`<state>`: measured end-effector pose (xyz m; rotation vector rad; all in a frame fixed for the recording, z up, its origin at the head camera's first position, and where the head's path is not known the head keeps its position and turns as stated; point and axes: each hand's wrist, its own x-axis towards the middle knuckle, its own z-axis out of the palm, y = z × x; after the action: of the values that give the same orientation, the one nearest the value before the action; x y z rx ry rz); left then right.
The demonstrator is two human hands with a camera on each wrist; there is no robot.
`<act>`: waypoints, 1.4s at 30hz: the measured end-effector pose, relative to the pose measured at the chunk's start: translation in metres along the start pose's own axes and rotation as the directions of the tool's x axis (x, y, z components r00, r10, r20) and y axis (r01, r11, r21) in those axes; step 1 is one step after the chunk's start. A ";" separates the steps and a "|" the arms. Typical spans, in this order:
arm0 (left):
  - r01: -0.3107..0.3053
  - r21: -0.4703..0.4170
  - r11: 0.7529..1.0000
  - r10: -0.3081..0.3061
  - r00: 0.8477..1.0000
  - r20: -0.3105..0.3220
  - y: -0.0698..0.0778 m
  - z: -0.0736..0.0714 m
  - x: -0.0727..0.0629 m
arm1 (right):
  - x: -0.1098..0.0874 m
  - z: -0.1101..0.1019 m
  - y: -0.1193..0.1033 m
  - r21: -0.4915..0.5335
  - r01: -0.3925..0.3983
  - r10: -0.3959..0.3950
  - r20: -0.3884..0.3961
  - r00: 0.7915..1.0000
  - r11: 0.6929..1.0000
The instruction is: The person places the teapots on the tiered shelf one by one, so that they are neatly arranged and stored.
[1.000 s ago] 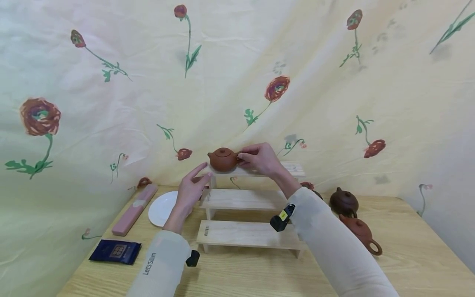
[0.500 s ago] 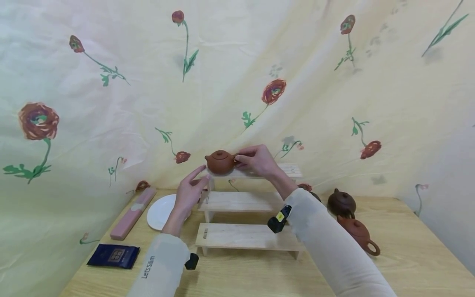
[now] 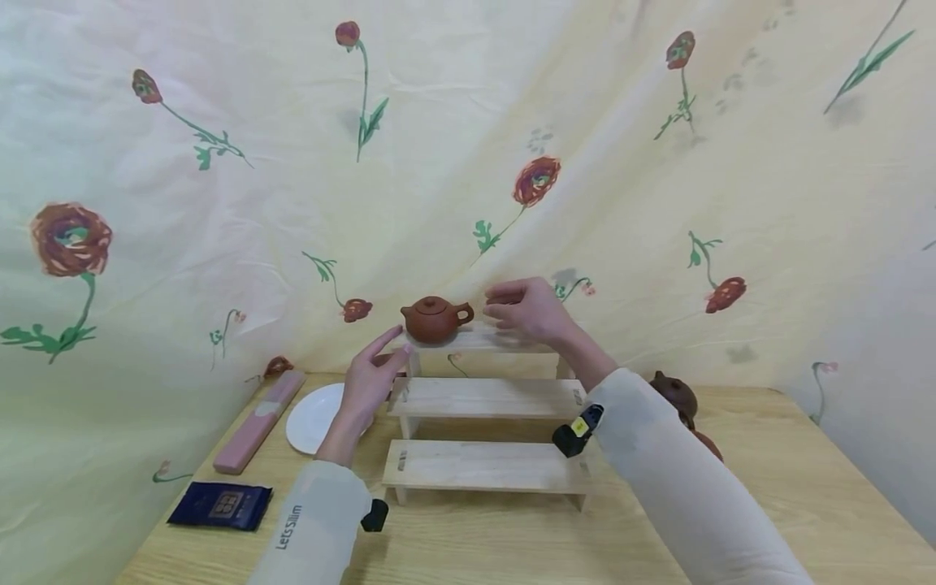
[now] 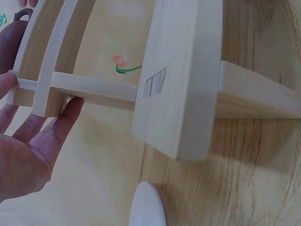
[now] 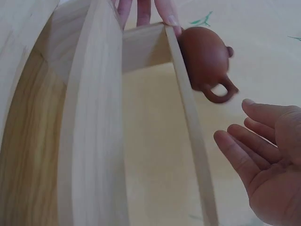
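Note:
A reddish-brown clay teapot (image 3: 433, 322) stands upright at the left end of the top tier of a three-tier wooden stand (image 3: 483, 467), spout left and handle right. My left hand (image 3: 370, 378) holds that end of the top board, its fingertips on both sides of the wood in the left wrist view, just below the teapot. My right hand (image 3: 534, 313) is to the right of the handle, above the same tier. The right wrist view shows this hand (image 5: 268, 155) holding nothing, its fingers loosely bent and a gap between the fingertips and the teapot handle.
Left of the stand lie a white plate (image 3: 310, 418), a long pink case (image 3: 256, 426) and a dark blue packet (image 3: 221, 505). A dark brown teapot (image 3: 674, 396) and a reddish one (image 3: 709, 445) sit on the right, partly behind my right sleeve. A flowered cloth hangs behind the table.
My right hand has let go of the teapot's handle and moved away to the right. The teapot stays on the top tier. My left hand keeps its place at the board's end.

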<state>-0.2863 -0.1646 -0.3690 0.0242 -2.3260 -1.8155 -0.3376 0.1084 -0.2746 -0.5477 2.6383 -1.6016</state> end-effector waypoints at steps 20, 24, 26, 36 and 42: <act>0.017 0.020 1.000 -0.017 1.000 0.022 0.005 -0.005 0.001 | -0.104 -0.086 0.049 -0.092 -0.064 0.037 -0.264 0.964 0.994; 0.026 0.025 0.999 -0.026 0.999 0.021 0.005 -0.006 0.000 | -0.124 -0.091 0.068 -0.071 -0.097 0.071 -0.301 0.951 0.993; 0.029 0.024 0.999 -0.030 0.999 0.024 0.005 -0.006 0.000 | -0.133 -0.093 0.076 -0.055 -0.109 0.086 -0.318 0.944 0.993; 0.053 0.015 0.998 -0.054 0.998 0.038 0.004 -0.005 -0.002 | -0.169 -0.102 0.110 0.019 -0.139 0.137 -0.353 0.925 0.990; 0.054 0.024 0.998 -0.055 0.998 0.040 0.005 -0.002 -0.003 | -0.192 -0.105 0.125 0.022 -0.191 0.186 -0.358 0.915 0.981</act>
<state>-0.2821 -0.1652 -0.3647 0.0549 -2.3964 -1.8309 -0.2128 0.3077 -0.3650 0.0100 2.8405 -1.7680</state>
